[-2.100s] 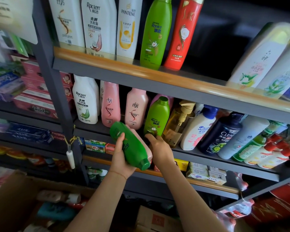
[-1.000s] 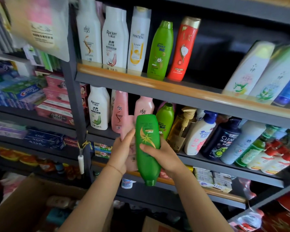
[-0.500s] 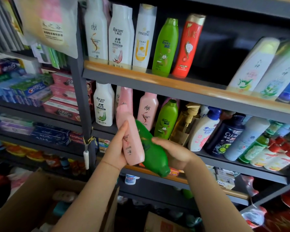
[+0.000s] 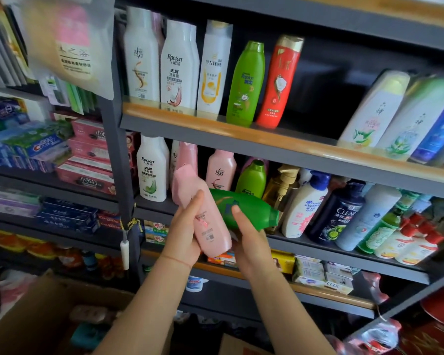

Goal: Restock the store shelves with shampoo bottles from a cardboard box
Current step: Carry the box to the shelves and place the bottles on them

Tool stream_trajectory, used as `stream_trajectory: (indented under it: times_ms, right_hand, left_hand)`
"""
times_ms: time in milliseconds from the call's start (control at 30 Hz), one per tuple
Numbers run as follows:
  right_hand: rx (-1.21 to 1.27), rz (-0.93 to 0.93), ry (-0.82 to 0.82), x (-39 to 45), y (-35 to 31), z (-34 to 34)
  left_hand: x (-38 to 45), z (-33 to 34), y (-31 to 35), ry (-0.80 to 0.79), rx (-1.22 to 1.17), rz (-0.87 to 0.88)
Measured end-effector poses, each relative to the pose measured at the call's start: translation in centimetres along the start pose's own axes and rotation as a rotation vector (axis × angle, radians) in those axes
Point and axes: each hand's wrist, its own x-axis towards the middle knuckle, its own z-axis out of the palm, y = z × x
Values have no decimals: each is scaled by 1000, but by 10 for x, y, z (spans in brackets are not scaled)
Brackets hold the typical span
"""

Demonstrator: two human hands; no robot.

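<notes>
Stock entry, shampoo bay, head view.

- Left hand: holds pink bottle w/ palm under its lower half, thumb up along the label side; other fingers behind the bottle, can't tell how they lie. Bottle tilted, cap end up-left, just in front of middle shelf front edge. Prob. held cap-up so it can go straight in beside the standing pink bottles of same brand.
- Right hand: grips dark green bottle, thumb curled over its near face, fingers wrapped under (mostly hidden). Bottle lies near horizontal, cap end pointing right, crossing behind pink one; the two touch or nearly so. Judged: one bottle per hand to sort by colour/brand before shelving.
- Light green bottle stands on middle shelf right behind the held green one; likely its slot is next to that.
- Top shelf: white, green, red bottles upright along front edge at left end; tilted white ones at right end.
- Cardboard box: bottom-left corner of view, below the shelves, more bottles inside, blurred.
- Left bay: toothpaste boxes, stacked.

Status est.: mid-restock; neither held bottle shelved yet. Risk: tipping neighbours when sliding in.
</notes>
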Motion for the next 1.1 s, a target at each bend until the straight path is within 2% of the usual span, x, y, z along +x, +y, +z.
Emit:
stream_trajectory:
  times_ms: [167,300,400,500,700,900,1000,1100]
  right_hand:
    - [-462,-180,132,19,-30,-24]
    - [-779,-261,59,39,-49,-38]
    - [-867,-249,8,49,-56,-44]
    - [-839,-209,-20,56,-60,-51]
    - [-727,-226,-73,48,-74,-51]
    - [-356,-281,-142,17,-131,-20]
    - [-289,-373,-121,8,-161,-7]
    - [-210,-445,-102,5,-187,1]
  left_hand:
    - [11,-25,-17,147,87,-92]
    - [27,-39,-29,189,292,-155]
    - [26,-40,-31,152,484,-156]
    - [16,-26,-17,27,444,-69]
    - [2,61,71,-305,387,267]
    - [12,114,106,-295,462,480]
    - [14,134,117,-292,468,553]
    - [13,162,129,-360,483,607]
